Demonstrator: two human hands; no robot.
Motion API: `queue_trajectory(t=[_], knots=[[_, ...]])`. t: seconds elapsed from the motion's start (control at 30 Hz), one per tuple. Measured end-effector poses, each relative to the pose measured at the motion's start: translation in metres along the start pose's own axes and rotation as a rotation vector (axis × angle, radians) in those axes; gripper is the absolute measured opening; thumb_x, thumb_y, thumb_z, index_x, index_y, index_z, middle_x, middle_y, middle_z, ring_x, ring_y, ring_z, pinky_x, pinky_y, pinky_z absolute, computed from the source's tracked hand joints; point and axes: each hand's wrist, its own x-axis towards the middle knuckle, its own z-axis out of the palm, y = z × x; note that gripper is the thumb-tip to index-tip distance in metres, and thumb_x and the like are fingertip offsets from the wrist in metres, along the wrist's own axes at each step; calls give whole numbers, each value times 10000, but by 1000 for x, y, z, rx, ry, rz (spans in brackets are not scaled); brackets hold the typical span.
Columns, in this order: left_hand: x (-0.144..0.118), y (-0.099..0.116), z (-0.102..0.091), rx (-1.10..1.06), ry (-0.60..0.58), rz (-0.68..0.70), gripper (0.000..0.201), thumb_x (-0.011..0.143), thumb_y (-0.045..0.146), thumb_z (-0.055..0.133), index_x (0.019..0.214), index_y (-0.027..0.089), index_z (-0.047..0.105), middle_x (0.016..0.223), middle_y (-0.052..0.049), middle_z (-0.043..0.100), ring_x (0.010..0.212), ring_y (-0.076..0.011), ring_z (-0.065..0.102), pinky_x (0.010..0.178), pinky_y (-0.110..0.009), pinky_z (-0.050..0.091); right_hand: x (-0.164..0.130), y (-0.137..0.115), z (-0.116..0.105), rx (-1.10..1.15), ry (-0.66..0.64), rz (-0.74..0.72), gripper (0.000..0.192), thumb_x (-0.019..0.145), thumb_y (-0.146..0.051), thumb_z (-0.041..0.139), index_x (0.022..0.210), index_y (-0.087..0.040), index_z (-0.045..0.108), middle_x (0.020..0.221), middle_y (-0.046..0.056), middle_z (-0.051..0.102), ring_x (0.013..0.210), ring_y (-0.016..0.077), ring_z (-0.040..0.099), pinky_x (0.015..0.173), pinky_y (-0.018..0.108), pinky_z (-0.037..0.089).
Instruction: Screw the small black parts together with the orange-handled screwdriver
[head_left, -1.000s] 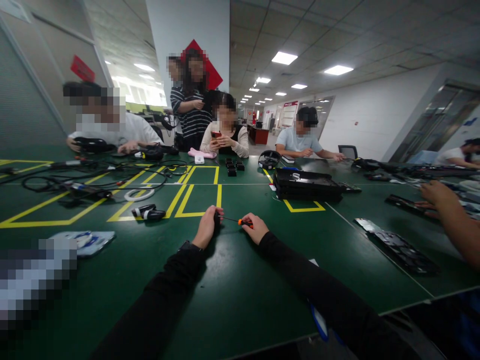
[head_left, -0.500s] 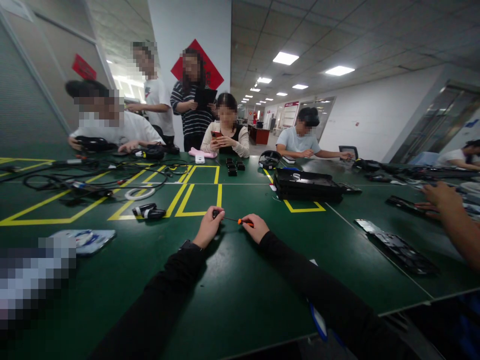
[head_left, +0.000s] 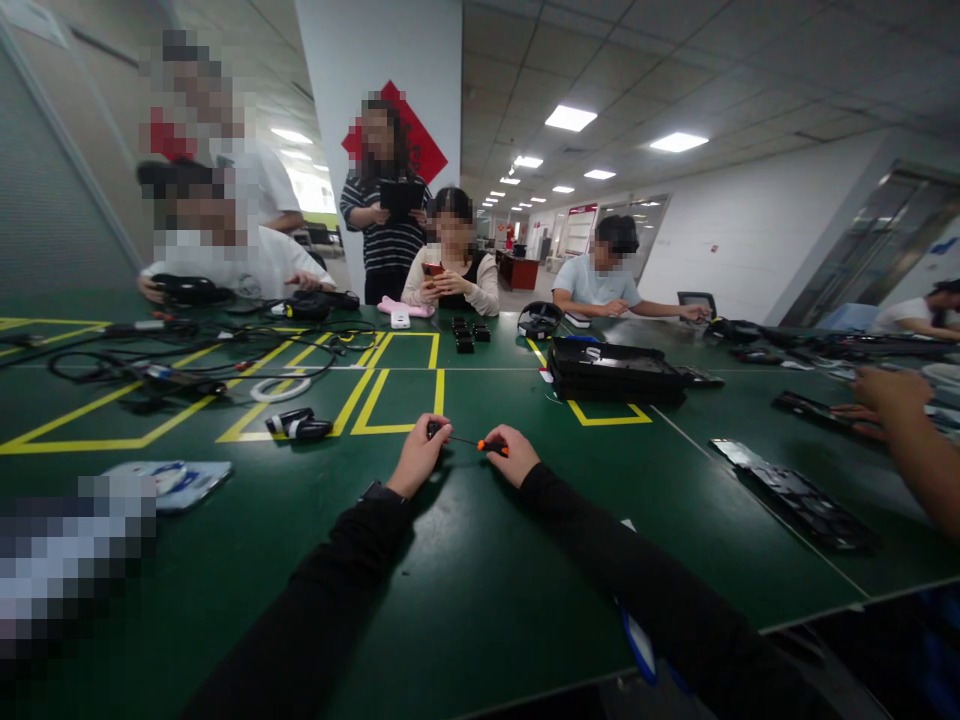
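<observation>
- Left hand (head_left: 420,458): resting on the green table (head_left: 465,580), fingers curled, grip clenched on a small black part (head_left: 433,430) pinched at the fingertips. What the part is, too small to tell.
- Right hand (head_left: 511,455): also on the table, just beside the left; grip grasping a small screwdriver (head_left: 480,443) by its orange handle. Thin shaft runs leftward, tip meeting the black part in the left fingers.
- Screwdriver lies nearly level, held low over the table, between the two hands. Both forearms in black sleeves; dark watch (head_left: 373,491) on the left wrist.
- Position: hands sit just below the near edge of a yellow taped rectangle (head_left: 397,400) marked on the table.
- Left of the hands: small black-and-white device (head_left: 298,425) lying on a yellow line; white ring (head_left: 279,388) behind it; tangle of black cables (head_left: 187,355) farther back; flat pale packet (head_left: 174,482) near the left edge.
- Right of the hands: black flat tray (head_left: 611,370) over a yellow corner mark; long black panel (head_left: 795,493) lying flat, well apart from the hands.
- Far right: another person's bare arm and hand (head_left: 889,392) reaching over a dark strip on the table.
- Across the table: several seated people, one holding a red phone (head_left: 431,269); two standing behind, one with a dark tablet (head_left: 399,197).
</observation>
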Motion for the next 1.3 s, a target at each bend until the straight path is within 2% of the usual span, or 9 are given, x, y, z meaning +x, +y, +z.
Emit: queue_trajectory(t=[0.13, 0.27, 0.37, 0.5, 0.73, 0.87, 0.97, 1.17, 1.3], knots=[[-1, 2, 0, -10, 5, -6, 242, 717, 388, 524, 855, 190, 533, 747, 0, 567, 650, -133, 546, 643, -261, 419, 0, 0, 0, 20, -2, 40, 151, 690, -158, 560, 840, -164, 575, 835, 31, 576, 803, 148, 507, 739, 281, 406], [0, 1, 0, 1, 8, -9, 241, 720, 386, 520, 853, 186, 529, 731, 6, 561, 645, -132, 545, 644, -260, 419, 3, 3, 1, -1, -24, 31, 148, 763, -138, 453, 733, -153, 598, 799, 48, 579, 813, 147, 512, 788, 292, 386], [1, -1, 0, 19, 7, 11, 249, 731, 390, 507, 870, 184, 524, 737, 6, 554, 648, -130, 540, 645, -261, 421, 2, 3, 0, -3, -19, 3, 87, 711, -112, 502, 732, -150, 577, 797, 38, 568, 794, 147, 507, 760, 285, 392], [1, -2, -1, 26, -5, 21, 247, 738, 391, 499, 873, 185, 521, 747, 4, 553, 659, -132, 541, 638, -259, 423, 0, 1, 1, 12, 12, -10, 187, 629, -100, 571, 803, -163, 545, 803, 13, 554, 779, 146, 497, 714, 271, 400], [0, 0, -1, 23, -9, 25, 243, 740, 389, 498, 873, 187, 520, 751, 6, 553, 663, -129, 541, 645, -256, 424, 4, 2, 2, -13, -36, 10, 175, 770, -122, 423, 729, -147, 592, 786, 49, 575, 803, 147, 504, 785, 297, 377], [-1, 1, -1, 24, -7, 16, 244, 744, 392, 496, 878, 189, 516, 743, 7, 552, 663, -130, 544, 646, -256, 423, 2, 1, 0, -9, -32, 0, 100, 711, -107, 499, 758, -154, 573, 802, 37, 570, 793, 146, 500, 752, 289, 388], [-1, 1, -1, 18, -18, 22, 241, 743, 388, 498, 881, 191, 515, 766, 4, 554, 668, -129, 546, 646, -256, 425, 0, 0, 0, 25, -20, 8, 175, 648, -110, 569, 813, -165, 550, 808, 16, 567, 784, 143, 500, 719, 275, 399], [0, 2, -1, -19, -10, -10, 233, 727, 361, 511, 876, 183, 522, 756, -1, 565, 659, -130, 547, 640, -257, 426, 2, 3, 1, 39, -42, 41, 106, 759, -194, 489, 783, -156, 585, 817, 41, 578, 781, 136, 518, 738, 280, 401], [1, 2, 0, -51, -3, -37, 218, 714, 333, 514, 871, 181, 523, 751, -2, 569, 659, -130, 548, 638, -256, 425, 1, 1, -2, 18, -47, -8, 59, 709, -165, 545, 763, -158, 569, 780, 21, 577, 745, 130, 518, 721, 268, 400]])
